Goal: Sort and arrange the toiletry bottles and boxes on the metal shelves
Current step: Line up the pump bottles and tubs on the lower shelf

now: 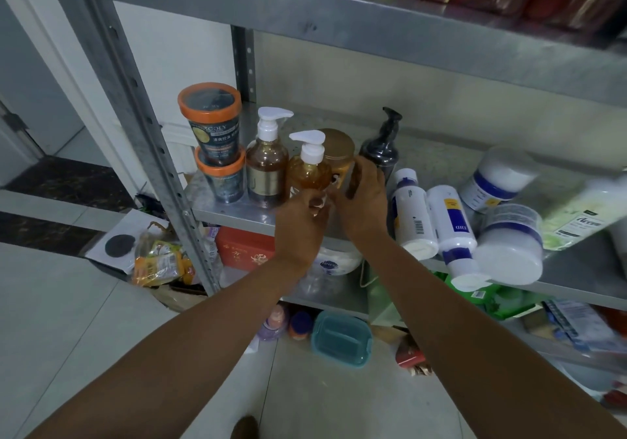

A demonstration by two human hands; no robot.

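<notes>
Two tubs (pixel 210 123) with orange lids stand stacked at the left end of the shelf (pixel 230 206). Just beside them stands a tall bottle (pixel 266 167) with a white pump. Next comes a small bottle (pixel 310 170), also upright, and the left hand (pixel 298 225) holds it low down with bent fingers. Behind it is a jar (pixel 337 153) with a gold lid. The right hand (pixel 364 197) seems to curl round the jar's side, but it is blurry. A black bottle (pixel 381 147) stands behind that hand. White bottles (pixel 412 214) lie flat further right.
</notes>
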